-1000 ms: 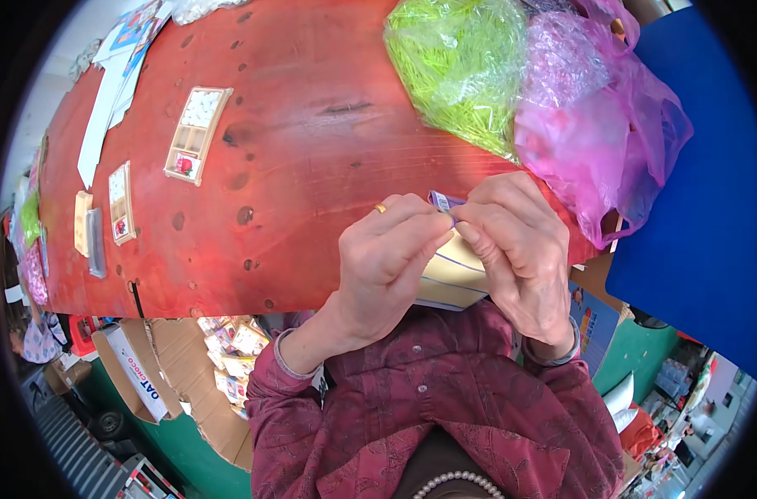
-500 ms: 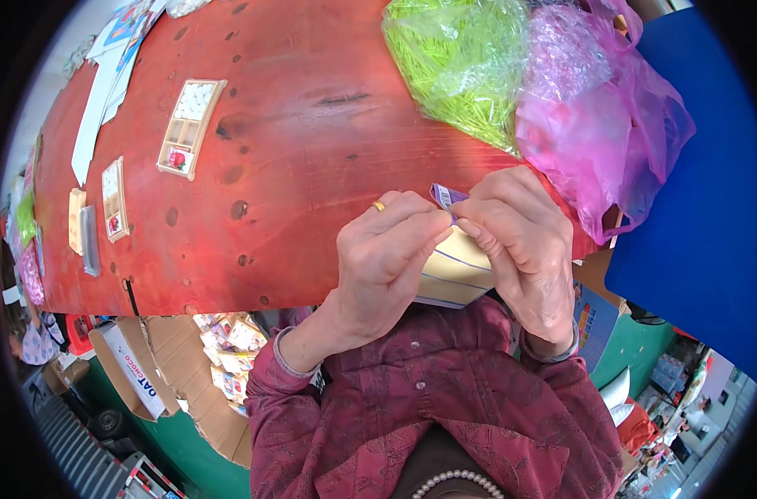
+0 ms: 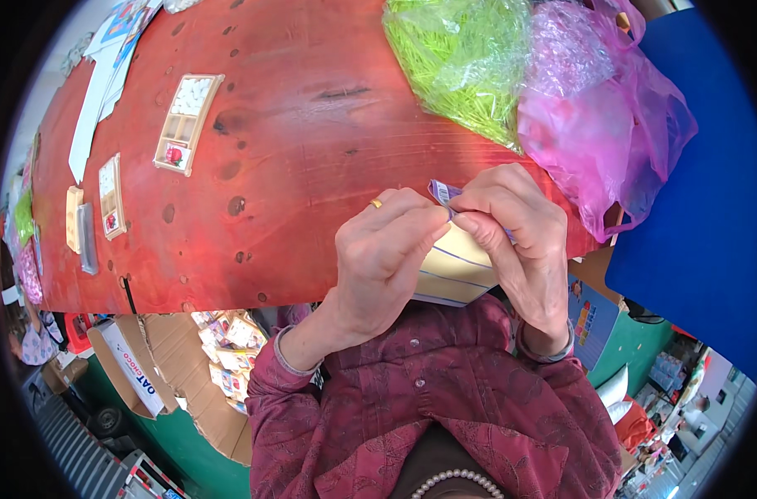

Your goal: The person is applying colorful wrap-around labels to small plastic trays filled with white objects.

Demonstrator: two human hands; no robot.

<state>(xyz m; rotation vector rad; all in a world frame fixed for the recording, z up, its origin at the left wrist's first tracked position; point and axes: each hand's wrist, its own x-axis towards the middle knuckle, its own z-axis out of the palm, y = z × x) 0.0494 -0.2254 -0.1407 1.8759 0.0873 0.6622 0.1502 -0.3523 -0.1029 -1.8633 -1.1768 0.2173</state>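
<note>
Both hands are at the table's near edge, in front of my chest. Between and below them is a pale yellow packet (image 3: pixel 455 262) with blue lines and a purple printed top edge. My left hand (image 3: pixel 388 254), with a ring on one finger, pinches this top edge from the left side. Thumb and bent fingers of my right hand (image 3: pixel 518 241) close on the same edge from the right. The fingertips of the two hands almost meet there. Part of the packet is hidden behind my right hand.
Two compartment trays (image 3: pixel 187 125) (image 3: pixel 111 195) with white pieces lie on the red table (image 3: pixel 287 166). Green (image 3: pixel 462 66) and pink (image 3: pixel 603 133) plastic bags rest at the back right. An opened carton (image 3: pixel 187 374) with small packs stands below, left. A blue surface (image 3: pixel 703 183) is at right.
Both hands still pinch the packet's top edge in nearly the same place. My right hand has shifted slightly to the left and up.
</note>
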